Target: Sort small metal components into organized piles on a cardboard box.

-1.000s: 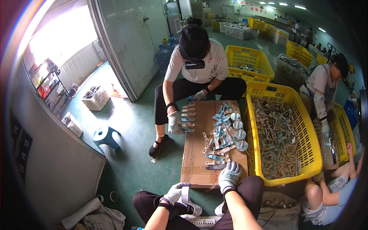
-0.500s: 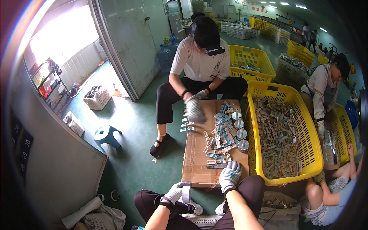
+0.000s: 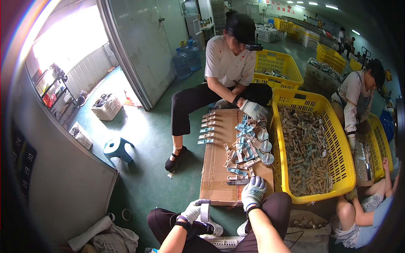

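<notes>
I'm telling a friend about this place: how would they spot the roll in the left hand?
Find the big yellow crate full of clips, then the brown cardboard on its left. By the cardboard's near left corner, the left hand holds a pale, ring-shaped roll. Unlike the similar ring lying on the green floor, this one is held up.

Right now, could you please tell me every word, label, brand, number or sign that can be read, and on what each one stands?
Far wall sign: red characters, not copied out here.
Dark panel at the left edge: pale numbers, tilted, likewise not copied out.
Light cloth at lower left: print too blurred to read.
Clips, cardboard and white roll: no readable text.
</notes>
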`<state>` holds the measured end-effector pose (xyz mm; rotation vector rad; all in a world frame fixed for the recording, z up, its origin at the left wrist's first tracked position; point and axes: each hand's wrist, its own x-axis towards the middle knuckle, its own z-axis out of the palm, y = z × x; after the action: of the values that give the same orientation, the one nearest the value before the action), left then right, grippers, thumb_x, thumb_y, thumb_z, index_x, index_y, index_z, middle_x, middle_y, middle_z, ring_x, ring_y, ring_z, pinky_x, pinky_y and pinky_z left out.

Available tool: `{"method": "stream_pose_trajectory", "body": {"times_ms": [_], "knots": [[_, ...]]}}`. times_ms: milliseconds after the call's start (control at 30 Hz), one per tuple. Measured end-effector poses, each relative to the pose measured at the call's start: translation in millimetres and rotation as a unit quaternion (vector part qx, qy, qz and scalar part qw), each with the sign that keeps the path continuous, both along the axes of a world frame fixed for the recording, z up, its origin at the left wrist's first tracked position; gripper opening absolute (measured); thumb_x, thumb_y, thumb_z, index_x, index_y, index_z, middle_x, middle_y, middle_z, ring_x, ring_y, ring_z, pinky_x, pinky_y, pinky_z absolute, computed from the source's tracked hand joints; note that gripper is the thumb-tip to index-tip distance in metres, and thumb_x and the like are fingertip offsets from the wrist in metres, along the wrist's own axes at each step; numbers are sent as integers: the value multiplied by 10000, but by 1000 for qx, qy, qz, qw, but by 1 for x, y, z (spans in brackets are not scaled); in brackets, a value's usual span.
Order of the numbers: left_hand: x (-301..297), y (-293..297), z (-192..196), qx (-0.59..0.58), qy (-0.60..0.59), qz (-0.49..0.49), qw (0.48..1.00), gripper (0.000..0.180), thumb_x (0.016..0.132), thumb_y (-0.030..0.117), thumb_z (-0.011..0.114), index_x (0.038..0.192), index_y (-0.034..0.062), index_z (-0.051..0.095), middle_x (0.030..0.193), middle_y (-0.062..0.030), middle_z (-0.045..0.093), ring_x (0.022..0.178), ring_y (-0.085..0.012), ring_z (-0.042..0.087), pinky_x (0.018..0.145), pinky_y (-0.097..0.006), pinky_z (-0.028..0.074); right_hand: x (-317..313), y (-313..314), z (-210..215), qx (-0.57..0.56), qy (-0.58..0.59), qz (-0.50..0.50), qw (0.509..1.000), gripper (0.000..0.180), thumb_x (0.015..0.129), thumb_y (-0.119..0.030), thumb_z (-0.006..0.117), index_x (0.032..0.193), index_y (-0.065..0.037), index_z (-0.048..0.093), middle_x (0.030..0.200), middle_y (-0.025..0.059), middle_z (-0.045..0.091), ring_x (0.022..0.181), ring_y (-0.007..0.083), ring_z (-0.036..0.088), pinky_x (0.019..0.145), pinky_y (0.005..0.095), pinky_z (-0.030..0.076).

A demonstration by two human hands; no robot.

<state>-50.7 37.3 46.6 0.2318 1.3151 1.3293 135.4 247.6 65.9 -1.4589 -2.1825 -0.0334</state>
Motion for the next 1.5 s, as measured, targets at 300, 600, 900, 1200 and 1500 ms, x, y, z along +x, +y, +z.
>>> {"method": "stream_pose_trajectory", "body": {"times_ms": [300,600,900,1200,1500], "knots": [[2,-1,3,1,4,1,1000,264,807,27,701,1068,50,673,895,-3,659,721,-92,603,660,-241,518,1,0,-4,-1,-5,-1,1000,326,770,-153,542,1074,-38,532,1113,145,503,1133,326,444,1045,502,300],[3,0,5,3,16,4,1000,251,812,28,696,1061,50,677,901,-2,661,745,-92,604,675,-243,518,1,1,-6,-10,-9,0,1000,345,773,-159,536,1094,-34,522,1138,144,498,1151,323,436,1049,502,296],[2,-1,1,0,13,2,1000,261,808,20,699,1067,48,677,915,-6,665,762,-94,608,691,-242,518,1,0,-2,-14,0,2,1000,352,782,-156,534,1109,-28,526,1147,145,501,1154,325,438,1047,508,298],[2,-2,0,10,-4,10,1000,280,793,8,711,1068,44,673,914,-13,667,760,-100,616,690,-241,524,0,-1,-1,-11,-1,0,1000,348,778,-154,543,1100,-26,524,1132,148,497,1141,328,442,1041,511,302],[1,-1,-4,9,-10,10,1000,286,791,10,715,1072,41,669,919,-17,668,762,-102,618,690,-242,525,1,0,-3,-5,-3,1,1000,342,770,-152,549,1091,-37,523,1121,144,497,1130,327,445,1040,507,302]]}}
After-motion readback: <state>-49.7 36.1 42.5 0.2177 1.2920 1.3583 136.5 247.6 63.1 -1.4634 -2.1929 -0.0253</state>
